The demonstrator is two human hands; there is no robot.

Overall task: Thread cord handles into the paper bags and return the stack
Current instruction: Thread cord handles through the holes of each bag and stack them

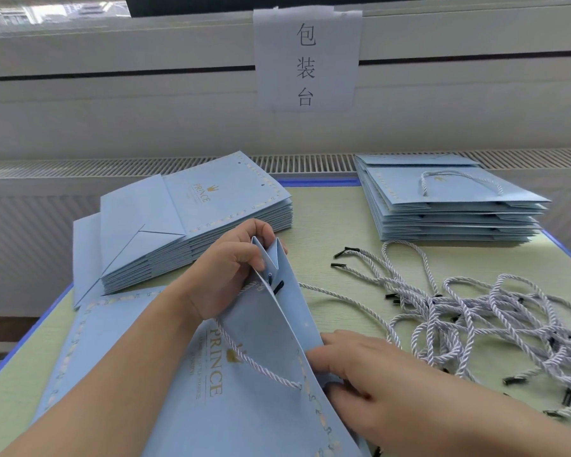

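Observation:
A light blue paper bag point(254, 374) printed PRINCE lies in front of me with its mouth raised. My left hand point(231, 268) grips the far corner of the mouth, fingers curled over the folded side gusset. A white twisted cord handle point(244, 357) runs across the bag's front face, and a black cord tip point(277, 286) pokes through a hole near the rim. My right hand point(353, 374) pinches the bag's near right edge, thumb on top and fingertips tucked under the paper. A second cord point(337, 296) trails out of the bag to the right.
A stack of flat bags without handles point(211, 206) sits at the back left. A stack of bags with cords point(449, 199) sits at the back right. A tangle of loose cords point(475, 311) covers the table's right side. Another flat bag point(112, 331) lies under my left forearm.

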